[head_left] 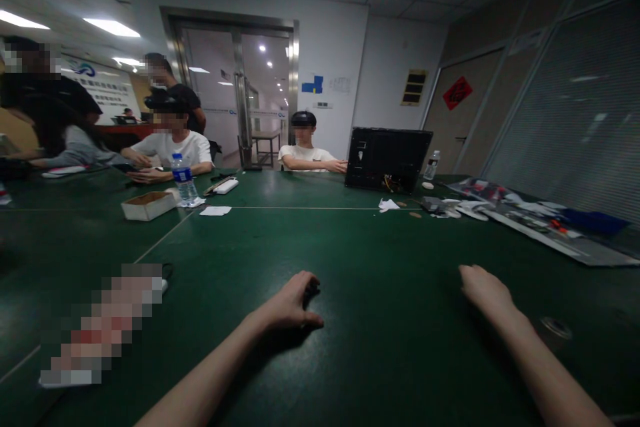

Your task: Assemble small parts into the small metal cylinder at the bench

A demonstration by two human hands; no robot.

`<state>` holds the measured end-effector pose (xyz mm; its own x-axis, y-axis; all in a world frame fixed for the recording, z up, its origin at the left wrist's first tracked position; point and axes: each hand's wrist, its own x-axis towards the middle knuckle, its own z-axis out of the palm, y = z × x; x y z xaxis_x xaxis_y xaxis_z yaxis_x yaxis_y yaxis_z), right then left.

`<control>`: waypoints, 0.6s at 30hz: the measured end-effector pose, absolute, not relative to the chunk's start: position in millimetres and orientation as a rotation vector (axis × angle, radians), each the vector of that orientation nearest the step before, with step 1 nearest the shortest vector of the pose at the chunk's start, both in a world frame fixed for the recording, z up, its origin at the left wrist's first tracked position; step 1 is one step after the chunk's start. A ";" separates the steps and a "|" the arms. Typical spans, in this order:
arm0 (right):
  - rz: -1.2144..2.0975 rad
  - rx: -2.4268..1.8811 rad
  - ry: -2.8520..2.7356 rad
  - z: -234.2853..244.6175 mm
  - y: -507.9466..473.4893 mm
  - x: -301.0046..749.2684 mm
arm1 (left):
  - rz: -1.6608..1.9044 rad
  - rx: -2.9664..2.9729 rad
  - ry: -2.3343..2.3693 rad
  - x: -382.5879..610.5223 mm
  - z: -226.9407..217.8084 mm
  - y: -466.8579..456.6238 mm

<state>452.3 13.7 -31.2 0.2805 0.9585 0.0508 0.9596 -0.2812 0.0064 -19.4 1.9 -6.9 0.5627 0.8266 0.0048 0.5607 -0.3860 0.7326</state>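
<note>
My left hand [295,300] is just above or on the green table [380,360], its fingers curved and its thumb held apart; nothing is between them. To the right, my right hand [485,290] is low over the same table with its back towards me. Its fingers are mostly hidden, so whether they are closed does not show. Beside my right forearm sits a dark, round, ring-like object [556,329], partly covered by the arm. A pixelated flat item [107,327] lies on the table left of my left forearm.
Across the table stands a black monitor [387,159], seen from behind, with a person's hand at its edge. A water bottle [184,180] and an open box [149,205] are at the left. Papers, parts and a blue tray [595,220] crowd the right side. Several people are beyond.
</note>
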 end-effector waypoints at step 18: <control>0.460 -1.023 -2.595 28.1 -1.1 189.8 | 0.520 2.108 1.068 -21.2 -11.3 6.8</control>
<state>189.8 -1.1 28.1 -0.6955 0.6982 0.1695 0.5974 0.6930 -0.4034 -21.2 6.8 -11.3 0.5778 0.8154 0.0365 0.5314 -0.4097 0.7414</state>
